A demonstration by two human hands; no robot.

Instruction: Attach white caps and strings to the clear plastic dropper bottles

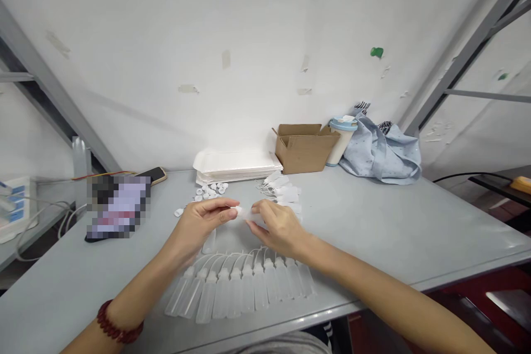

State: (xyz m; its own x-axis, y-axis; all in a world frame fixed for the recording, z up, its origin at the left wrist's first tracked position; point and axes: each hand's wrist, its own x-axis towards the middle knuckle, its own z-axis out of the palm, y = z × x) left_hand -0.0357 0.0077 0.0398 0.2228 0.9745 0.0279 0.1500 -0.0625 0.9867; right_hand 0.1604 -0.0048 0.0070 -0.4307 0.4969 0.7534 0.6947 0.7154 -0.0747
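Observation:
Over the middle of the table, my left hand [209,220] pinches a small white cap [239,211] between thumb and fingers. Facing it, my right hand [279,225] is closed round a translucent bottle [249,214], whose capped end points at my left hand. Most of this bottle is hidden by my right fingers. Nearer the table's front edge lies a row of several capped translucent bottles [235,293] with thin curved tubes. Behind my hands are loose white caps [211,190] on the left and more small bottles [286,191] on the right.
White flat boxes [238,165] lie against the wall, beside an open cardboard box [305,150], a lidded cup [341,141] and a light blue bag [379,149]. On the left of the table [423,232] are a phone [159,175] and a blurred-out object [120,210].

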